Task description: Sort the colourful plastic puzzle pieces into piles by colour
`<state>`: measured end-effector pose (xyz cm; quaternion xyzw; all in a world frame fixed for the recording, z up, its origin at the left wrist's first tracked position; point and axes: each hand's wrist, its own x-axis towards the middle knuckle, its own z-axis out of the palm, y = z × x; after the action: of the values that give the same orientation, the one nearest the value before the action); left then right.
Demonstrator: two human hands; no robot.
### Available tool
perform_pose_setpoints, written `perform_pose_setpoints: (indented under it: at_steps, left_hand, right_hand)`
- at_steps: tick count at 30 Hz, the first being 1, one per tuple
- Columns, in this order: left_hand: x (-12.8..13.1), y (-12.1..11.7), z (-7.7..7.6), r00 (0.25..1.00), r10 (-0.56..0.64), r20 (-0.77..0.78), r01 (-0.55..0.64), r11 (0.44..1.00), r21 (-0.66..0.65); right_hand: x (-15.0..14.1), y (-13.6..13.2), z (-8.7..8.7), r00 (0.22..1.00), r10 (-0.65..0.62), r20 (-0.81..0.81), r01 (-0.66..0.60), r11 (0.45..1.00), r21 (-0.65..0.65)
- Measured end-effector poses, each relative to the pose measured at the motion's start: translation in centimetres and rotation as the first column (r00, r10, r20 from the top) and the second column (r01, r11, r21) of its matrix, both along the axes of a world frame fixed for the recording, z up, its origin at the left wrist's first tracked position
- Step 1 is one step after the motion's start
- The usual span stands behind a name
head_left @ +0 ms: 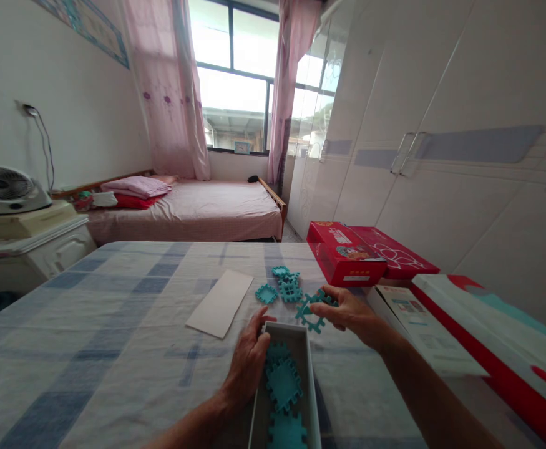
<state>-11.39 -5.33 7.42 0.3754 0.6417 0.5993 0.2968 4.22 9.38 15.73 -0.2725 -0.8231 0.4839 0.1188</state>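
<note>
My right hand [350, 312] pinches a teal interlocking tile [306, 312] with notched edges and an open middle, just above the table past the box's far right corner. Around the far left corner of an open white box [314, 390], my left hand [247, 357] is closed, its thumb at the rim. Inside the box lie several teal notched tiles [284, 381], some overlapping. Beyond the box a small group of similar tiles [290, 290] lies on the cloth, with one separate tile [266, 294] to its left.
A white rectangular lid or card [221, 304] lies left of the tiles on the checked tablecloth [127, 330]. Along the right side are a red box [345, 255], a flat white box [422, 321] and a red-and-white bag [492, 337]. A bed [216, 206] stands beyond the table.
</note>
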Motion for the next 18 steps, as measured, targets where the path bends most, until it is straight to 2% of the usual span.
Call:
perform_pose_setpoints:
  at_steps: [2,4,7,9,13,18]
  left_hand:
    - [0.0,-0.1,0.0,1.0,0.001,0.002,-0.001,1.0,-0.004]
    - [0.0,-0.1,0.0,1.0,-0.001,0.0,0.001,1.0,-0.01]
    - [-0.1,0.0,0.1,1.0,-0.005,-0.003,0.005,1.0,-0.005]
    - [-0.2,0.0,0.0,1.0,0.001,-0.008,-0.001,1.0,-0.004]
    - [-0.2,0.1,-0.3,1.0,0.007,-0.023,-0.007,1.0,-0.001]
    - [-0.2,0.1,-0.6,0.999,0.011,-0.033,-0.011,1.0,-0.011]
  right_hand:
    - [-0.4,-1.3,1.0,0.989,0.145,0.032,-0.147,0.986,0.076]
    - [-1.5,-1.6,1.1,0.985,0.16,0.064,-0.171,0.956,0.24]
    - [-4.3,0.2,-0.3,0.993,-0.063,0.101,0.007,0.875,0.485]
    - [-6.5,2.5,-1.8,0.964,-0.19,0.187,0.051,0.82,0.57]
    - [-9.7,6.2,-4.3,0.924,-0.202,0.326,-0.008,0.84,0.543]
    - [-10.2,7.0,-5.4,0.919,-0.2,0.339,-0.013,0.845,0.534]
